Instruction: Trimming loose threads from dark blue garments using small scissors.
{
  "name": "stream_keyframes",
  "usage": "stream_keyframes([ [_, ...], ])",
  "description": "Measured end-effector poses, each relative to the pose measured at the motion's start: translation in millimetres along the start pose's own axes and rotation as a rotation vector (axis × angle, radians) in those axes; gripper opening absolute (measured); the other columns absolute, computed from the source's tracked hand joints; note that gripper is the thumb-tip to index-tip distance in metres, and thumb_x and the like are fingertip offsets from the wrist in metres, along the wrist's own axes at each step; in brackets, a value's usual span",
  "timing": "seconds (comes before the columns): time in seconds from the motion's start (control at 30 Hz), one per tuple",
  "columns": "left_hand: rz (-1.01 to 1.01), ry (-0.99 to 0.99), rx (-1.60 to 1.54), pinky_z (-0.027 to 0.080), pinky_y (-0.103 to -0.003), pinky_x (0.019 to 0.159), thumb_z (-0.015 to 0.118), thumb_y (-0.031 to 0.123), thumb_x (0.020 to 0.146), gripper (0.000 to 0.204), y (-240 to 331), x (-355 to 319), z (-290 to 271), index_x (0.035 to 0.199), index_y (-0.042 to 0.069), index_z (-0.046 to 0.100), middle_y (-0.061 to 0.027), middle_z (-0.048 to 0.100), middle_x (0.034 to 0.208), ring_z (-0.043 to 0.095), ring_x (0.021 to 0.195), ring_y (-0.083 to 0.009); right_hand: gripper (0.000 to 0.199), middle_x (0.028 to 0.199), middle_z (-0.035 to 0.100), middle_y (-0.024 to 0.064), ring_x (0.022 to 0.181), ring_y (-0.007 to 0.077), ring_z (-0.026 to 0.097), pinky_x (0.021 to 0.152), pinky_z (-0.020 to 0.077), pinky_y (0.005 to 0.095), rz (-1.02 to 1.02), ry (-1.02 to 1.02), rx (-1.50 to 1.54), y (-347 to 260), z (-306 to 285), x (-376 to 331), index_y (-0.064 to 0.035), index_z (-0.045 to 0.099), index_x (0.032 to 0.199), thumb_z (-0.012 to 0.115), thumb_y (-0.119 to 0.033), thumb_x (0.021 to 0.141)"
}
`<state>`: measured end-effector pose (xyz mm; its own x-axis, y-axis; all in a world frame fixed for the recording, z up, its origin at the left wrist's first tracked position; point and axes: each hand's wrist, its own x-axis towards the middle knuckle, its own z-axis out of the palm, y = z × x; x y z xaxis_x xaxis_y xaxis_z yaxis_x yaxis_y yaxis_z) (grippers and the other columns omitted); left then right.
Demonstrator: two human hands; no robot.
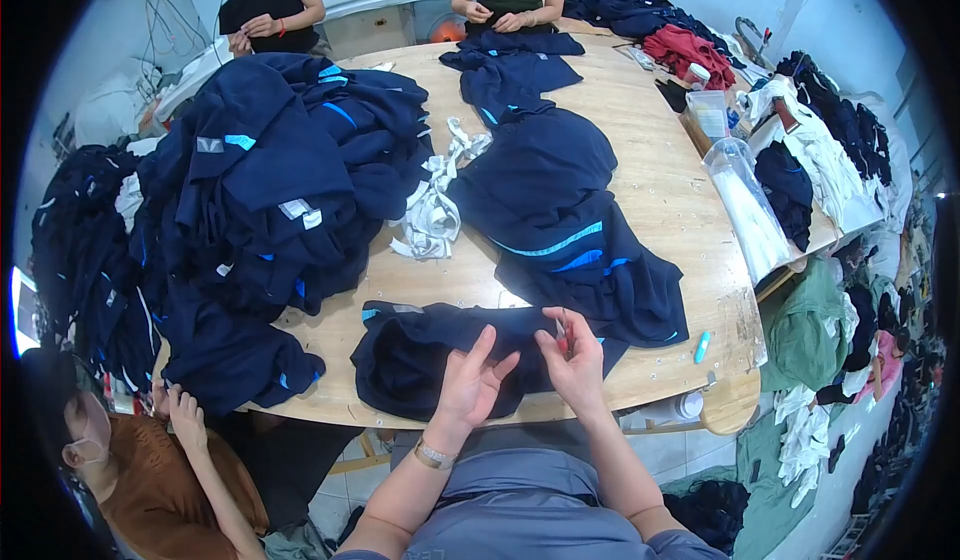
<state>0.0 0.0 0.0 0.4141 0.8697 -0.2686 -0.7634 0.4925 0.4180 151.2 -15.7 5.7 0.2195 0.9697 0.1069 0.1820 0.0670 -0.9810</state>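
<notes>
Head view showed both hands hovering just above a navy garment [430,355] bunched at the near edge of the wooden table [680,210]. Left hand [470,385] was open, fingers spread loosely and gripping nothing. Right hand [578,360] had its fingers pinched around a small red tool [563,335], looked like thread snips, though too small to be sure. If that was trimming, I'd say the trick was to flatten the fabric with the free hand first and pull the loose thread taut, so the blades only catch thread and not cloth. A second navy piece with light blue stripes [570,230] lay just behind, a white rag bundle [435,210] beside it, and a big navy pile [280,180] sat well off to the left.
</notes>
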Motion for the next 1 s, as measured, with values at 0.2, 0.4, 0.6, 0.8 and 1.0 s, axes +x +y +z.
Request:
stream_keyframes([
  [0.2,0.189,0.103,0.102,0.047,-0.036,0.092,0.053,0.011,0.092,0.013,-8,-13,23,0.102,0.005,0.059,-0.0046,0.061,0.100,0.058,0.096,-0.0141,0.024,0.080,0.066,0.0116,0.061,0.0134,0.064,0.053,0.0483,0.0256,-0.399,-0.059,-0.216,-17,4,-1,-0.0013,0.060,0.099,0.060,0.004,0.076],
  [0.4,0.268,0.123,0.152,0.047,-0.037,0.091,0.053,0.011,0.092,0.011,-6,-12,30,0.097,0.004,0.060,-0.0044,0.061,0.099,0.058,0.093,-0.0131,0.010,0.067,0.060,0.0053,0.054,0.0081,0.055,0.049,0.0415,0.0203,-0.348,-0.004,-0.140,-22,4,-12,-0.0006,0.057,0.091,0.059,0.003,0.081],
  [0.6,0.315,0.120,0.145,0.051,-0.038,0.087,0.050,0.016,0.094,0.016,-5,-8,19,0.098,0.003,0.059,-0.0065,0.063,0.098,0.061,0.092,-0.0164,0.013,0.068,0.049,-0.0054,0.055,0.0008,0.037,0.048,0.0266,0.0164,-0.168,0.005,0.068,-17,-2,-22,-0.0021,0.052,0.094,0.060,-0.008,0.086],
  [0.8,0.328,0.079,0.168,0.053,-0.037,0.086,0.049,0.018,0.094,0.019,-6,-9,16,0.098,0.002,0.059,-0.0074,0.063,0.097,0.062,0.090,-0.0173,0.018,0.062,0.054,0.0106,0.052,0.0199,0.055,0.048,0.0411,0.0282,-0.185,-0.028,-0.348,-19,-2,-16,-0.0009,0.052,0.089,0.061,-0.016,0.085],
  [1.0,0.364,0.089,0.188,0.053,-0.037,0.086,0.048,0.017,0.095,0.020,-9,-9,19,0.102,0.001,0.058,-0.0085,0.063,0.098,0.062,0.091,-0.0180,0.021,0.066,0.058,0.0138,0.057,0.0309,0.059,0.049,0.0443,0.0345,-0.269,-0.026,-0.588,-21,1,-18,-0.0021,0.052,0.085,0.062,-0.021,0.085],
])
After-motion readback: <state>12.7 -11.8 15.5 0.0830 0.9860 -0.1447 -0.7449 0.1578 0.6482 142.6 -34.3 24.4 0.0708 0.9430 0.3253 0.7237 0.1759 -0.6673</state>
